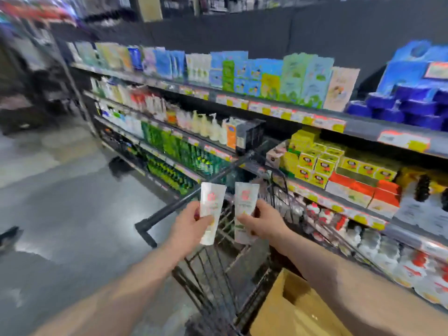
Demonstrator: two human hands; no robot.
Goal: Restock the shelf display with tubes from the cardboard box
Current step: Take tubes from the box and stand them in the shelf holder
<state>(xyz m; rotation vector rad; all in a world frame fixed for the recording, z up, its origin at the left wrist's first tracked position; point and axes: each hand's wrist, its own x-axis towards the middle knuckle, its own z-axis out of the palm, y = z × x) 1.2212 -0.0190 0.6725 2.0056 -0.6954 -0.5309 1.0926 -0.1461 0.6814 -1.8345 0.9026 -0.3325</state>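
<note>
Black wire cart [218, 275] sits alongside the racks, its handle bar [194, 192] angled toward the aisle. Grey glossy floor [72, 202] on the left. Blue packs [412, 100] stacked top right, yellow cartons [315, 161] one level down, green bottles [174, 144] lower left. Frame blurred.

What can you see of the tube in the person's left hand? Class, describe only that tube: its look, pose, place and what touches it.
The tube in the left hand is white and looks like soft plastic, with a pinkish-red flower mark near its wide flat end, which points up. Small print below is too blurred to read. It stands nearly upright, leaning slightly right. The left hand grips its lower half, thumb across the front. It is held above the wire cart, apart from the second tube.
</note>
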